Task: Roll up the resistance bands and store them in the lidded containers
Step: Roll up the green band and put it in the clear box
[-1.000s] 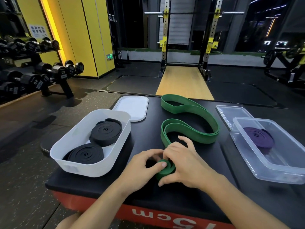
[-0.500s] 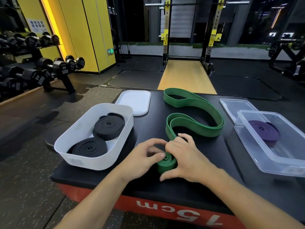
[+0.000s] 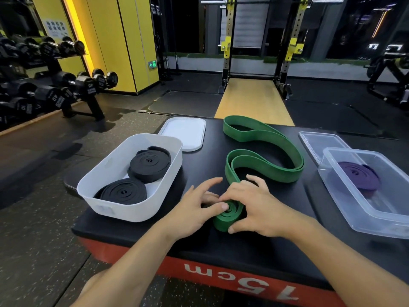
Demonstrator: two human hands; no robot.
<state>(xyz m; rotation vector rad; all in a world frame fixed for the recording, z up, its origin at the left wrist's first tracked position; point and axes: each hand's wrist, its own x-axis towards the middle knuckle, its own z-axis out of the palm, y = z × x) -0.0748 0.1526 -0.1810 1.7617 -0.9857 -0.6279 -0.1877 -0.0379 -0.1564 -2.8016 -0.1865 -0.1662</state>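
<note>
A long green resistance band [image 3: 267,149] snakes across the black box top, its near end wound into a small coil [image 3: 228,216]. My right hand [image 3: 254,207] curls around the coil from the right, thumb at its front edge. My left hand [image 3: 194,209] holds it from the left, thumb pressing on the coil's top and fingers spread. An open white container [image 3: 124,209] at the left holds two rolled black bands [image 3: 150,166]. At the right, a clear container [image 3: 363,209] holds a rolled purple band [image 3: 359,178].
The white lid [image 3: 183,135] lies behind the white container and the clear lid [image 3: 321,141] behind the clear one. The black platform [image 3: 221,247] has a red front edge close to me. Dumbbell racks [image 3: 55,85] stand far left, a squat rack [image 3: 261,41] beyond.
The green coil has grown slightly as my hands turned it, taking up more of the band. My left fingers have spread out. The view has tilted down a little.
</note>
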